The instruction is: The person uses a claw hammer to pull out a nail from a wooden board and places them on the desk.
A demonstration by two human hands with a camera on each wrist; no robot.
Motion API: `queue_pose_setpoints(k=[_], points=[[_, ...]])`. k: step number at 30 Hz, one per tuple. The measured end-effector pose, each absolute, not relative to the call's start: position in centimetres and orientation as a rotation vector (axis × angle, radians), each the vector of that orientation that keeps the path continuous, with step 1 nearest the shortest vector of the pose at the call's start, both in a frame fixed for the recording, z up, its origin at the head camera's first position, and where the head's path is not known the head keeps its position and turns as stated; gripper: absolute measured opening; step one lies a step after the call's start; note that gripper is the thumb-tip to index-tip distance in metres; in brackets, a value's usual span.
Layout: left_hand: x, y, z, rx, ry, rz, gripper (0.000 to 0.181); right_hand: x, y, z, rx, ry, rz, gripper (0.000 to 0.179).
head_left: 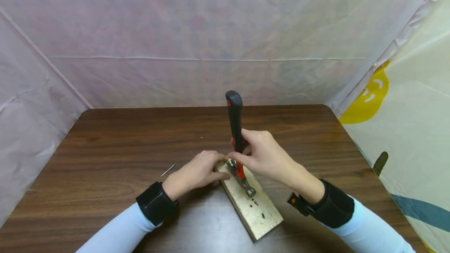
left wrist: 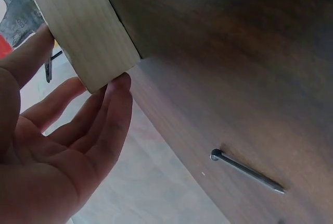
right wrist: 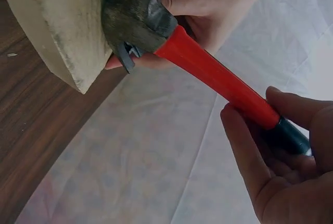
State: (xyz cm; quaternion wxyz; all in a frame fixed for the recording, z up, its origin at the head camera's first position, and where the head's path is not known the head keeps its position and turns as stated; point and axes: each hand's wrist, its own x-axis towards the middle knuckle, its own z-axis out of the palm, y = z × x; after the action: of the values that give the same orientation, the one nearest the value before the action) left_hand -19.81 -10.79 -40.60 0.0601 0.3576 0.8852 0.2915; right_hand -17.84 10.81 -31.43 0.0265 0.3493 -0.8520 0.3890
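Note:
A claw hammer [head_left: 234, 120] with a black and red handle stands nearly upright, its head [right wrist: 135, 21] against the top of a pale wooden block [head_left: 261, 202]. My right hand [head_left: 268, 155] grips the handle around where red meets black, thumb and fingers on either side. At the block's far end, my left hand [head_left: 198, 169] holds the wood, fingers at the end face and thumb along the side. In the left wrist view a thin dark shaft [left wrist: 56, 55] shows beside the hammer's claw. Several dark holes or marks dot the block's near part.
A loose nail [left wrist: 247, 171] lies on the brown wood-grain table [head_left: 116, 159], left of the block. Pale fabric sheets [head_left: 197, 30] hang behind the table and at both sides.

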Motion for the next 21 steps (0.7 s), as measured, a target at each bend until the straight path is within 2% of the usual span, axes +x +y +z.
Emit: queue_pose_setpoints(k=[6,21], points=[[-19.7,-10.7,-40.7,1.044,2.652,0.92,0.045,-17.8,11.2,-32.0,1.094,-2.583,1.204,0.018],[-19.7,-10.7,-40.6,0.968,2.612,0.948,0.052,-17.4,11.3,-32.9,1.103,-2.494,1.248,0.016]])
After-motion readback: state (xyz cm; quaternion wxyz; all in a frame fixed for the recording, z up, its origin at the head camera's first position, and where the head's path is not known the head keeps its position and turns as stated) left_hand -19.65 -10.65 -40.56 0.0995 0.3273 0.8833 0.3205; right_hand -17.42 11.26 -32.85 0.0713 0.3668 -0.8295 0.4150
